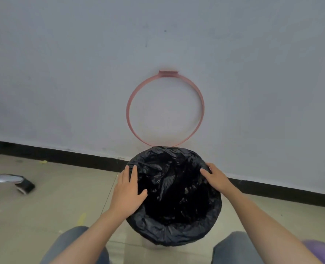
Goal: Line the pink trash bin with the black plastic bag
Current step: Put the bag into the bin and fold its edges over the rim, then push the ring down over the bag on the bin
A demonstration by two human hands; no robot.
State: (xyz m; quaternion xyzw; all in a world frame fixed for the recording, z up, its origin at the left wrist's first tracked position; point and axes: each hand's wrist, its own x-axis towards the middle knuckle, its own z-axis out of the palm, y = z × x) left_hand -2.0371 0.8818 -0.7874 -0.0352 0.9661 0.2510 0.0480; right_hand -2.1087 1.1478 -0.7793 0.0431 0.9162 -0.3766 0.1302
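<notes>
On the floor by the wall, both open hands, left hand (pixel 128 189) and right hand (pixel 215 177), lie flat on the black bag (pixel 176 231), grasping nothing; pink ring (pixel 128 111) stands up behind

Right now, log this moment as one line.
black bag draped over bin | left hand, right hand flat on bag | pink ring raised

Black plastic bag (pixel 174 197) sits crumpled inside the bin, edge folded over the whole rim, pink ring (pixel 165 109) hinged up against the wall behind.
</notes>
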